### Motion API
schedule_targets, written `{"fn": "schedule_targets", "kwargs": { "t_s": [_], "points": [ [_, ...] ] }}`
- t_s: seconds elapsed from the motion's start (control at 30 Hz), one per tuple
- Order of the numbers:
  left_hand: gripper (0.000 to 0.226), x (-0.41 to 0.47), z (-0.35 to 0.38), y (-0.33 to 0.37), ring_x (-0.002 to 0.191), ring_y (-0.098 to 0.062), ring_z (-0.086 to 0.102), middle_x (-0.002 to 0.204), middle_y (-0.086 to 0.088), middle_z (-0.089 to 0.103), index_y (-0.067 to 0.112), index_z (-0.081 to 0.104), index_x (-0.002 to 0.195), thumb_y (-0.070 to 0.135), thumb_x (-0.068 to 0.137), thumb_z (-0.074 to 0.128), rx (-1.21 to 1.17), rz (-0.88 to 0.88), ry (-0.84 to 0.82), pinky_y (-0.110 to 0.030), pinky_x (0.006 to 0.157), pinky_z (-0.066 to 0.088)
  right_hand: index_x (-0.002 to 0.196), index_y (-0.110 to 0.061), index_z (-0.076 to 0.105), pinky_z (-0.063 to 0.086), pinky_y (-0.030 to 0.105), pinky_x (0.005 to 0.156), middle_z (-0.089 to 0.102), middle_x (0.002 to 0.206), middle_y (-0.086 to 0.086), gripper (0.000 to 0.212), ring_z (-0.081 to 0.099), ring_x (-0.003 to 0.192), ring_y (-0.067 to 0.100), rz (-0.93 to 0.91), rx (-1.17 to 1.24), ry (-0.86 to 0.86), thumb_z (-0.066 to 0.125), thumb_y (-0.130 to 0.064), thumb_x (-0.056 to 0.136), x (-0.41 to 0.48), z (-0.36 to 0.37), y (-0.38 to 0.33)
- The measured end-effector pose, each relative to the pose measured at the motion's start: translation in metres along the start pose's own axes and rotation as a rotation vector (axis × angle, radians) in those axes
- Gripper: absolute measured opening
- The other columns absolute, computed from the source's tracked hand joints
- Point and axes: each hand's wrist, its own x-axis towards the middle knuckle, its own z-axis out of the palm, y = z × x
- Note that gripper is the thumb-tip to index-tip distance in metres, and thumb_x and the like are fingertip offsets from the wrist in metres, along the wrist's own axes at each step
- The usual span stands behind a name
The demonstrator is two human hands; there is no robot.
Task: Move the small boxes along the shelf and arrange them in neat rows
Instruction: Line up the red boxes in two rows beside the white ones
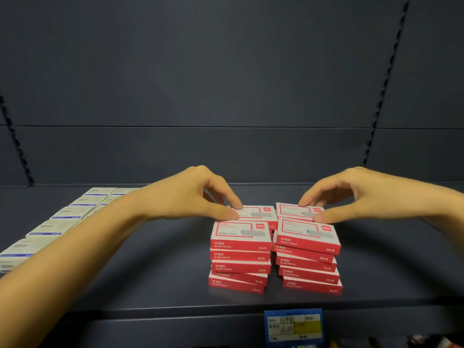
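Small red-and-white boxes stand in stacks on the dark shelf (155,277). At the front are a left stack (239,257) and a right stack (308,259), each several boxes high and a little uneven. Behind them are a rear left stack (258,213) and a rear right stack (296,210). My left hand (198,194) pinches the top rear left box with thumb and fingertips. Over on the other side, my right hand (351,194) grips the top rear right box the same way.
Rows of white boxes with blue stripes (54,227) lie flat at the shelf's left end, under my left forearm. A blue price-tag holder (293,327) hangs on the shelf's front edge. The dark back panel rises behind.
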Motion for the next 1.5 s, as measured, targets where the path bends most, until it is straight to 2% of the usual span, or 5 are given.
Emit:
{"fn": "schedule_targets", "kwargs": {
  "t_s": [0.3,0.57,0.93,1.17,1.5],
  "points": [
    [0.021,0.007,-0.001,0.004,0.089,-0.009,0.069,0.096,0.005,0.073,0.018,0.073,0.095,0.028,0.077,0.069,0.110,-0.020,-0.003,-0.029,0.082,0.057,0.096,-0.032,0.071,0.054,0.014,0.077,0.072,0.095,-0.019,0.038,0.069,0.092,0.006,-0.068,0.041,0.023,0.069,-0.049,0.062,0.003,-0.003,0.011],
    [0.024,0.019,-0.007,0.010,0.082,-0.009,0.069,0.091,0.007,0.074,0.016,0.073,0.095,0.027,0.075,0.073,0.200,-0.011,-0.096,-0.024,0.081,0.056,0.097,-0.029,0.069,0.056,0.025,0.084,0.073,0.093,-0.018,0.043,0.070,0.089,0.007,-0.051,-0.012,-0.017,0.069,-0.051,0.060,0.007,-0.007,0.012],
    [0.019,0.021,-0.024,-0.024,0.067,0.000,0.066,0.068,0.016,0.071,0.018,0.074,0.082,0.023,0.065,0.080,0.228,-0.067,0.205,-0.015,0.069,0.054,0.092,-0.030,0.073,0.055,0.022,0.083,0.074,0.092,-0.013,0.040,0.070,0.087,0.009,-0.087,0.087,0.111,0.072,-0.049,0.058,0.030,-0.012,0.023],
    [0.018,0.043,-0.013,-0.074,0.069,-0.006,0.066,0.081,0.001,0.073,0.014,0.074,0.083,0.022,0.067,0.078,0.168,-0.226,0.308,-0.015,0.066,0.052,0.086,-0.032,0.071,0.057,0.028,0.080,0.073,0.084,-0.011,0.019,0.069,0.079,0.009,-0.047,0.093,0.315,0.078,-0.028,0.068,0.087,0.008,0.039],
    [0.029,0.057,0.004,-0.119,0.083,-0.011,0.067,0.094,-0.003,0.073,0.014,0.072,0.094,0.027,0.069,0.077,0.151,-0.283,0.255,-0.017,0.072,0.053,0.084,-0.038,0.065,0.057,0.026,0.079,0.071,0.098,-0.006,0.016,0.068,0.085,0.008,0.027,0.059,0.201,0.075,-0.031,0.074,0.131,0.035,0.067]
  ]
}}
